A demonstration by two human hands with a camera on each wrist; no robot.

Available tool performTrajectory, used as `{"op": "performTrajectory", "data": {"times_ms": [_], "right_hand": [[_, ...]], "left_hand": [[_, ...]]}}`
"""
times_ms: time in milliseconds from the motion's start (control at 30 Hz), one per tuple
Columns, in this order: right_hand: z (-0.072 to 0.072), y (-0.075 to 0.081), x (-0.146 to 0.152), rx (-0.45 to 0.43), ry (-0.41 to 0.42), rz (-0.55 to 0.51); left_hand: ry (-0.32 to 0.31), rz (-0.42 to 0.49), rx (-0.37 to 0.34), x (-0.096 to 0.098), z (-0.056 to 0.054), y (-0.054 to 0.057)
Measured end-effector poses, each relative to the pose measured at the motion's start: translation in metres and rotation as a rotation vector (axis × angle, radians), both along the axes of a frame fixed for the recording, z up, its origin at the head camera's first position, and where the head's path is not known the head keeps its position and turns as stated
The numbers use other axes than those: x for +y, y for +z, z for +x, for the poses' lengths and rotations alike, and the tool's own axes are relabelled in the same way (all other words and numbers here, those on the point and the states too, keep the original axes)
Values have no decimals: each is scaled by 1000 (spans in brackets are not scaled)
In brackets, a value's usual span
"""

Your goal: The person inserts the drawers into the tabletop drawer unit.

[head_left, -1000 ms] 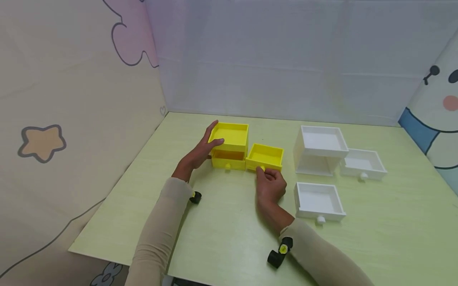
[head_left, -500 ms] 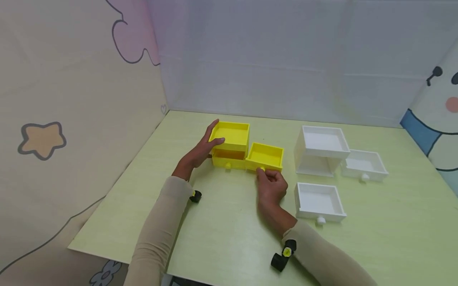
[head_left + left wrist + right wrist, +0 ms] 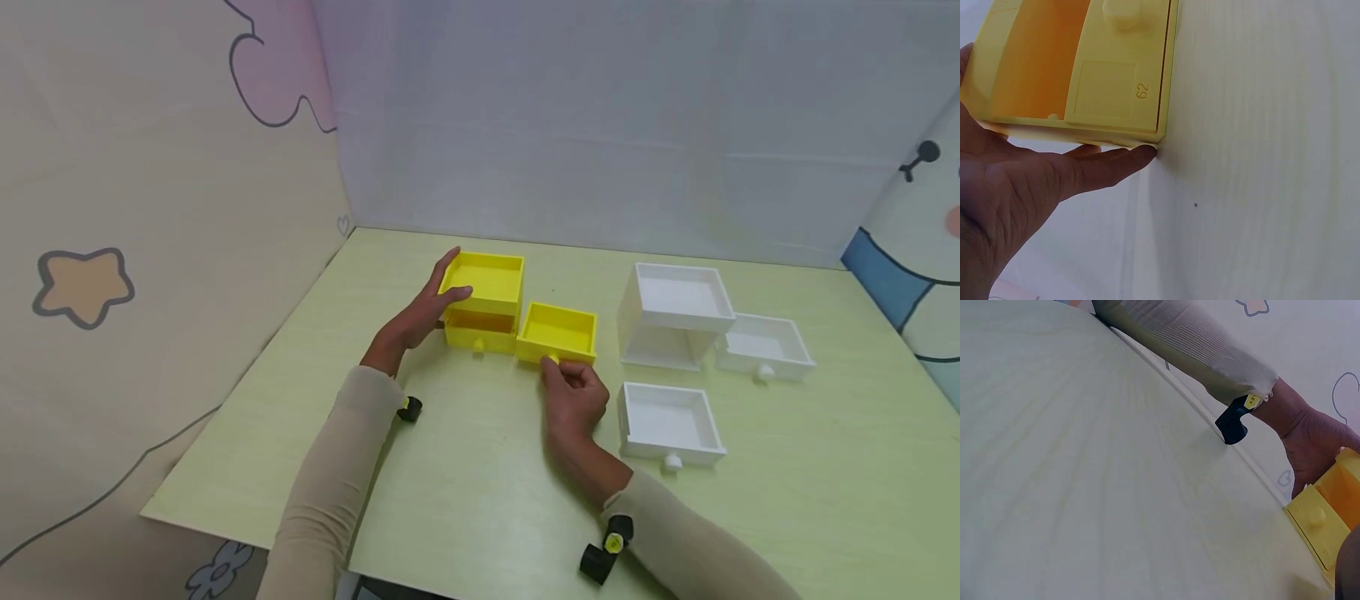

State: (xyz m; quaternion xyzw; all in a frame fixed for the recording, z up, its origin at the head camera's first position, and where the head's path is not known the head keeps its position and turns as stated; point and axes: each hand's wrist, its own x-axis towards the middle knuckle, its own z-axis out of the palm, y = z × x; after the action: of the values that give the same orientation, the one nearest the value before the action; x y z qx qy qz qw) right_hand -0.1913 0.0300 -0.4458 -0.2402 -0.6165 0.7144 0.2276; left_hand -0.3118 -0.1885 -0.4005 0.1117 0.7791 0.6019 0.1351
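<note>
A small yellow drawer cabinet (image 3: 483, 292) stands on the table, its upper slot without a drawer and its lower drawer (image 3: 480, 336) in place. My left hand (image 3: 418, 321) holds the cabinet at its left side. The thumb lies over the top, and the fingers run along the side, as the left wrist view shows. Just right of the cabinet is a loose yellow drawer (image 3: 558, 331). My right hand (image 3: 573, 400) pinches that drawer's front knob. In the right wrist view, the lower yellow drawer's knob (image 3: 1317, 517) shows, while the pinch is out of sight.
To the right stands a white cabinet (image 3: 675, 315) with an open, hollow front. One loose white drawer (image 3: 763, 346) lies beside it, another white drawer (image 3: 671, 423) in front. A fabric backdrop (image 3: 525, 125) rises behind the table (image 3: 457, 483).
The loose yellow drawer has shifted slightly toward me and to the right, with my right hand still pinching its knob. My left hand keeps its place on the cabinet.
</note>
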Motion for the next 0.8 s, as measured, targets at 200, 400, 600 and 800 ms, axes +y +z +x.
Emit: {"op": "performTrajectory", "data": {"times_ms": [200,400,600,800], "right_hand": [[6,1,2,6,14,-6],[12,2,3,59,44,-35],[16,2,6,96,69,-73],[22,3,8,110,92,-91]], "left_hand": [[3,-6,-13,1,-3,-1],[12,-16,-17,2,-4,0],[10,-14,-12,2,-4,1],[13,-7,-14,1,-2,2]]}}
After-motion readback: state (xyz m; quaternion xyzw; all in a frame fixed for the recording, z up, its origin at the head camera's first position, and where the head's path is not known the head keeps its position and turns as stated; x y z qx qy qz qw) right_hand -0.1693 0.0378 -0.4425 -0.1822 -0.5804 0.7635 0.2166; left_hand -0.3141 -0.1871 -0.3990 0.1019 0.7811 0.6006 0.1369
